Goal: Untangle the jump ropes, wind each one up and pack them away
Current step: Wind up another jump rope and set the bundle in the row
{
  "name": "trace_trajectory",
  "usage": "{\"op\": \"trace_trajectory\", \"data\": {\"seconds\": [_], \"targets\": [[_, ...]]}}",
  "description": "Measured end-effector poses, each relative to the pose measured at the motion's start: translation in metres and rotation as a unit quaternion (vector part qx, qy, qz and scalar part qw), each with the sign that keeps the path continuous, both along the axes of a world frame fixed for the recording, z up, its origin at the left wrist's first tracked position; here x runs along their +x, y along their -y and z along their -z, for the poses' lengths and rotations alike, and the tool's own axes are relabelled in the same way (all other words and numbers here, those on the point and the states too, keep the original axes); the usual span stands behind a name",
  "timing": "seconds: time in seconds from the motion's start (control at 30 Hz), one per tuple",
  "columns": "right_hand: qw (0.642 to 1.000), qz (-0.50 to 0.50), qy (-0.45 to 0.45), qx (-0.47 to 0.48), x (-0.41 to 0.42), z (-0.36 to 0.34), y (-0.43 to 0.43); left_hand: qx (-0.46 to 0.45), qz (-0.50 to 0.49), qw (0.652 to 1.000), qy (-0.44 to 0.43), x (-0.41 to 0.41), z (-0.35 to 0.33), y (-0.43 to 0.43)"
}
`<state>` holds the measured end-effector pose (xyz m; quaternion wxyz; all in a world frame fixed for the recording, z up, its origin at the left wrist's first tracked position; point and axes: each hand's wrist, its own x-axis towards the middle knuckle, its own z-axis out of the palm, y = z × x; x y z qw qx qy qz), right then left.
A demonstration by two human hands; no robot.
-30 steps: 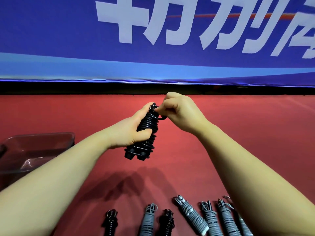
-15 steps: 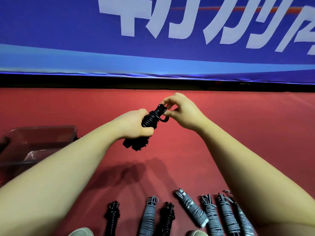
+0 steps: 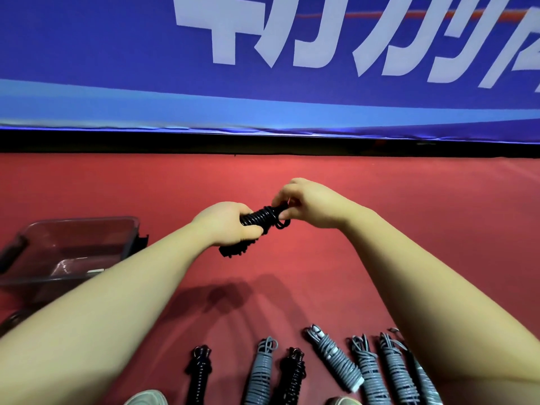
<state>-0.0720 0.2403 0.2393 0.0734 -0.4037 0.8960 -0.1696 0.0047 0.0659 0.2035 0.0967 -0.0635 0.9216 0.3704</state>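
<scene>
Behind, banner (image 3: pixel 87 54) chars cropped, unreadable; L hand (image 3: pixel 230 226) grips rope (image 3: pixel 259 216).

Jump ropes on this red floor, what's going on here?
A person is bundling a black jump rope: the left hand holds the coiled bundle and the right hand pinches its loose end at the top. Several wound ropes, black and grey, lie in a row on the red floor nearer the person. A clear bin stands to the left.

The black rope bundle (image 3: pixel 258 218) has tipped from upright to slanted rightward.
</scene>
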Motion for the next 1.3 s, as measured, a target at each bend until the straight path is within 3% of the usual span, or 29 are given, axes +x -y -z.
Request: {"op": "trace_trajectory", "data": {"seconds": [0.1,0.23,0.43,0.5,0.63,0.7,0.77,0.83,0.93,1.17,1.3], "targets": [[0.998,0.017,-0.063,0.025,0.001,0.004,0.001,-0.015,0.001,1.0,0.01,-0.002,0.001,0.0],[0.992,0.055,-0.101,-0.048,0.005,0.004,0.006,-0.067,0.007,0.997,0.042,-0.006,0.001,-0.008],[0.98,0.078,-0.168,-0.078,0.004,-0.001,0.006,-0.163,0.01,0.986,0.026,-0.012,0.002,-0.022],[0.977,0.1,-0.157,-0.104,-0.001,-0.005,0.005,-0.126,-0.001,0.992,0.006,-0.014,0.006,-0.02],[0.98,0.121,-0.058,-0.148,-0.01,-0.007,0.006,0.054,-0.037,0.998,-0.014,-0.014,0.011,-0.011],[0.991,0.076,-0.023,-0.103,-0.007,-0.002,0.002,0.104,-0.037,0.994,-0.02,-0.011,0.008,-0.008],[0.992,0.012,-0.128,0.0,-0.002,0.001,-0.004,0.11,-0.02,0.994,-0.018,-0.006,0.002,-0.005],[0.97,-0.06,-0.217,0.092,0.003,-0.003,-0.006,0.088,-0.006,0.996,-0.005,-0.001,-0.005,0.0],[0.955,-0.101,-0.21,0.186,0.014,-0.012,0.005,0.077,-0.011,0.997,0.009,0.007,-0.025,0.005],[0.973,-0.093,-0.193,0.081,0.048,-0.045,0.022,0.043,-0.036,0.998,-0.032,0.059,-0.093,0.012],[0.976,-0.093,-0.181,0.082,0.084,-0.069,0.025,0.041,-0.039,0.995,-0.082,0.114,-0.12,0.031]]}}
